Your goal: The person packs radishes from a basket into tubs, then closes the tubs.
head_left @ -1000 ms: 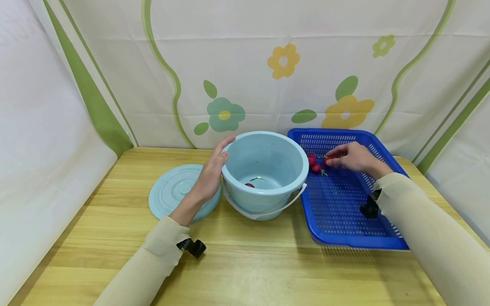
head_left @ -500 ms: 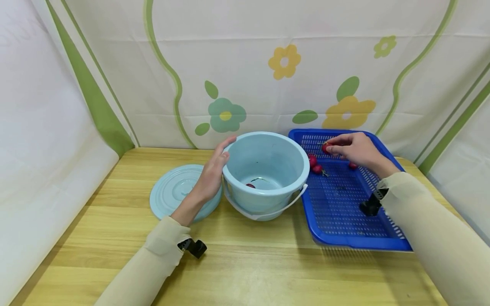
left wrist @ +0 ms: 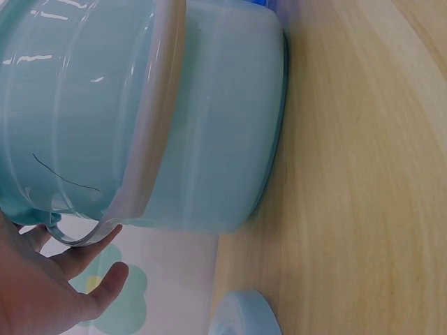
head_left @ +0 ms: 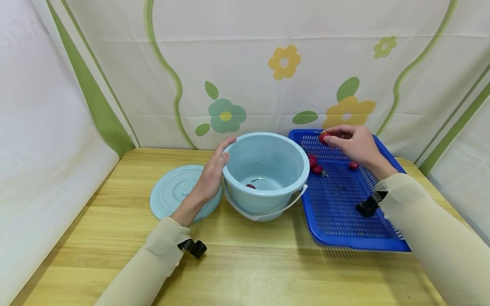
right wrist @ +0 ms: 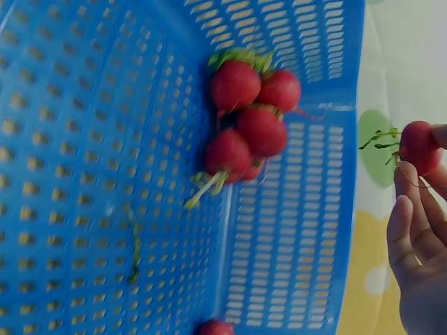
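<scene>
A makeshift home-style kitchen corner: a wooden table [head_left: 245,263] is draped around with a flowered curtain [head_left: 268,68], and bears a plastic bucket [head_left: 266,174], its lid [head_left: 172,191] and a blue basket [head_left: 344,204] of radishes [right wrist: 248,118].

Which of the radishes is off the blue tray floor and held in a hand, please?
The radish pinched in the right hand, raised above the blue tray. The cluster and the lone radish lie on the tray.
</scene>
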